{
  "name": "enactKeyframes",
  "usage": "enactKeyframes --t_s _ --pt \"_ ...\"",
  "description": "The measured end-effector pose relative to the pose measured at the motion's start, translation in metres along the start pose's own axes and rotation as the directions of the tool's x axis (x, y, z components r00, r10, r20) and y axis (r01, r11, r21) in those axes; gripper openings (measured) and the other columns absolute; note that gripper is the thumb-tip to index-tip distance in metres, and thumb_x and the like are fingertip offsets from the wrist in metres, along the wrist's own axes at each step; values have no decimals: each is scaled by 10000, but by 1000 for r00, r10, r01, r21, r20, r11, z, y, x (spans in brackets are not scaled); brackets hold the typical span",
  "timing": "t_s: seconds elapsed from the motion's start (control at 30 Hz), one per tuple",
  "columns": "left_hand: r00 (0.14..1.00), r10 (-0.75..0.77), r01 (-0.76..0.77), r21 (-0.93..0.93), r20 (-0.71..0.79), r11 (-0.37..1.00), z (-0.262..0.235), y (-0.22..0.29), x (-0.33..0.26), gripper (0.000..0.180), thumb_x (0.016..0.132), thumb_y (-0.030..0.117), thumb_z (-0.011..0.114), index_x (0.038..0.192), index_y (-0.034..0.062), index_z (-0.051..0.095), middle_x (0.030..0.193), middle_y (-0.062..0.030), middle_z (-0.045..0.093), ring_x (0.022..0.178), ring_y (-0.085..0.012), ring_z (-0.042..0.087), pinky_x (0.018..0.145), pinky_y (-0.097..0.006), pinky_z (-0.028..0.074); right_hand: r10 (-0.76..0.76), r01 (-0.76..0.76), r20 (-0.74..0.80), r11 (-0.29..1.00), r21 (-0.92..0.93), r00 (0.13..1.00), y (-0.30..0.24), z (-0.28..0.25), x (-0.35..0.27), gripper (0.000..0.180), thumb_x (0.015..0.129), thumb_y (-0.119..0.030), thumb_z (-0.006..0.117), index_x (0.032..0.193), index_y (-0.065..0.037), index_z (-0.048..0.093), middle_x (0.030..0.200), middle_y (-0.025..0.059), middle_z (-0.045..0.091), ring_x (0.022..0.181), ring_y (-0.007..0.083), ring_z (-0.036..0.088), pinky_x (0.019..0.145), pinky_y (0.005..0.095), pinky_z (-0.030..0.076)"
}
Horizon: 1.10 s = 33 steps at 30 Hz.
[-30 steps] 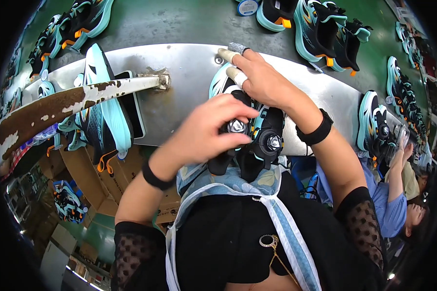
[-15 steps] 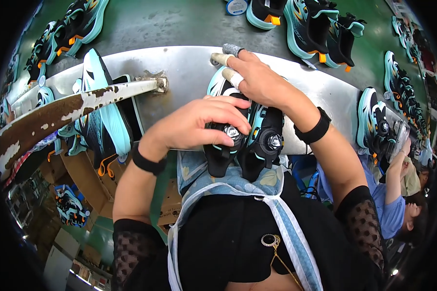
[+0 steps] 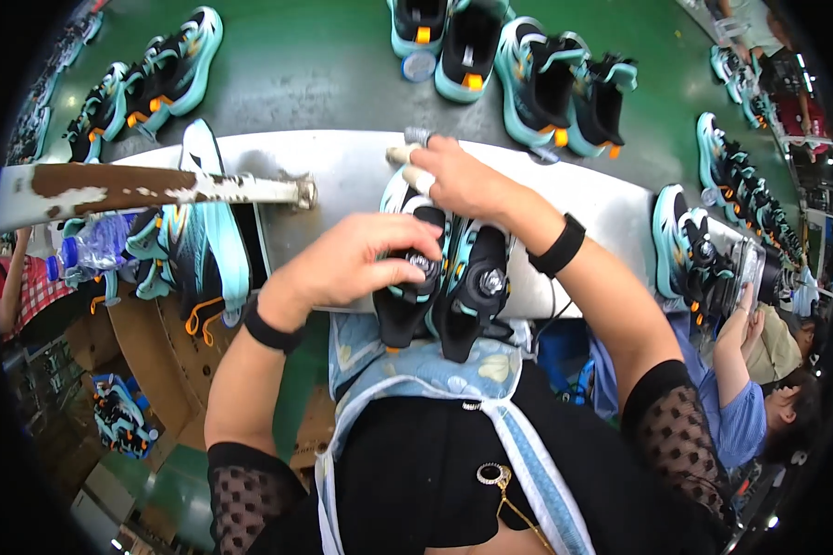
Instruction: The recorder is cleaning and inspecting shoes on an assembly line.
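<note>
Two black and teal shoes lie side by side, heels toward me, on the edge of a grey metal shelf (image 3: 342, 171). My left hand (image 3: 361, 264) grips the round dial on the left shoe (image 3: 403, 310). My right hand (image 3: 463, 180), with taped fingertips, rests on the toe ends of the pair. The right shoe (image 3: 477, 296) shows its own round dial uncovered. Both wrists wear black bands.
A green conveyor belt (image 3: 324, 65) beyond the shelf carries several more teal shoes (image 3: 537, 79). A rusty white bar (image 3: 148, 190) crosses at left above other shoes (image 3: 199, 250) and a plastic bottle (image 3: 93, 245). A co-worker in blue (image 3: 759, 407) sits at right by more shoes (image 3: 690, 254).
My left hand has slid from between the two shoes onto the left shoe's dial. The right hand stays on the toes.
</note>
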<state>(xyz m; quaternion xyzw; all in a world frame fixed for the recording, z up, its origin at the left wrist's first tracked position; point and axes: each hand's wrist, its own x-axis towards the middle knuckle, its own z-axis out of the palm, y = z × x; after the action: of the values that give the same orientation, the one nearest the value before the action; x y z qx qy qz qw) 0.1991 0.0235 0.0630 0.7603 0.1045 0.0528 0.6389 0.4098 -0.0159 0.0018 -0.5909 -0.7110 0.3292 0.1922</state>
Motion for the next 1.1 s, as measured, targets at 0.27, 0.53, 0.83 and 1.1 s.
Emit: enactKeyframes --t_s 0.27,0.53,0.83,1.1 --pt "959 19 140 530 -282 836 110 54 -68 485 799 327 726 1250 170 643 1014 -116 625 939 -299 572 778 -414 459 114 -346 -450 808 -476 886 -21 -108 39 550 860 -509 656 1296 -189 560 864 192 656 796 367 657 711 451 529" --pt "975 -92 213 720 -204 660 128 26 -34 347 770 412 737 1000 155 699 884 -96 550 906 -295 520 811 -432 366 139 -333 -455 863 -380 880 58 -87 66 324 865 -365 662 1115 -179 572 824 171 683 816 379 683 692 491 542" --pt "688 467 369 822 -555 433 -18 11 78 321 880 345 638 684 96 591 698 -98 552 715 -307 537 679 -433 369 347 -572 -547 756 -318 762 78 -174 -76 363 860 -362 676 1107 -99 642 883 195 697 872 390 665 741 490 514" --pt "526 453 429 685 -720 589 -50 -44 99 305 900 332 635 1069 84 691 1090 -149 640 1143 -352 523 984 -522 359 265 -344 -304 907 -244 915 -57 -51 -140 268 828 -243 707 1042 -114 609 834 170 595 752 374 622 634 474 504"
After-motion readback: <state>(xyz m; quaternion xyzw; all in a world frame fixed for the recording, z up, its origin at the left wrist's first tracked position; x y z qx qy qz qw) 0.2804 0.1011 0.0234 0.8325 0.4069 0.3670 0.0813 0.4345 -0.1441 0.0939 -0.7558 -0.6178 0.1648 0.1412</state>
